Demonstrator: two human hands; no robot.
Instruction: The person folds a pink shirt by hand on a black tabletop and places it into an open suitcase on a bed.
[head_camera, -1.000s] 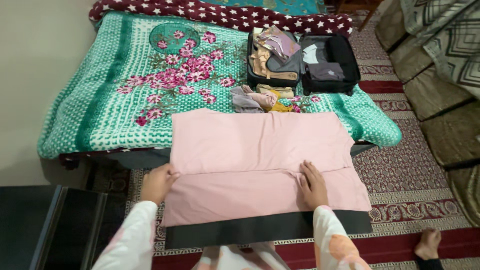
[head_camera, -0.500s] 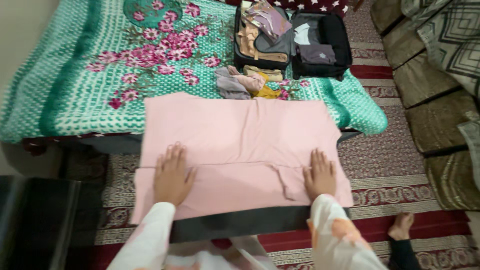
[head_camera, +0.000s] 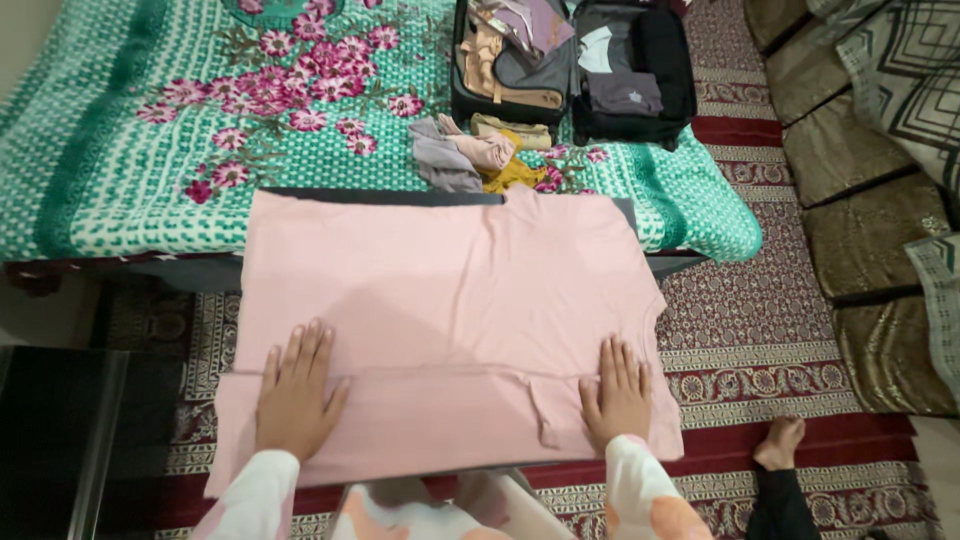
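While both palms press flat, the biggest thing in view is the bed under a green blanket with pink flowers (head_camera: 130, 170), filling ten to twelve o'clock. Red patterned carpet (head_camera: 760, 320) runs along three o'clock, with brown floor cushions (head_camera: 860, 200) beyond it.

Centre frame: a pale pink cotton garment (head_camera: 450, 290), spread flat over a dark board (head_camera: 380, 196) whose edge shows at the cloth's far side. Its near hem is already turned up into one straight band across six o'clock, with a small crease near five o'clock. Judged from this, the first fold is made and being smoothed; the rest of the cloth lies unfolded.

At one o'clock, an open black suitcase (head_camera: 660, 60), partly packed with folded clothes. Just below it, a small heap of loose grey, peach and yellow clothes (head_camera: 470, 160) lies unpacked.

Left hand (head_camera: 292, 395): open, fingers spread, flat on the folded band at seven o'clock, gripping nothing. Right hand (head_camera: 618, 392): likewise open and flat at five o'clock. A bare foot (head_camera: 780, 445) rests on the carpet at four o'clock.
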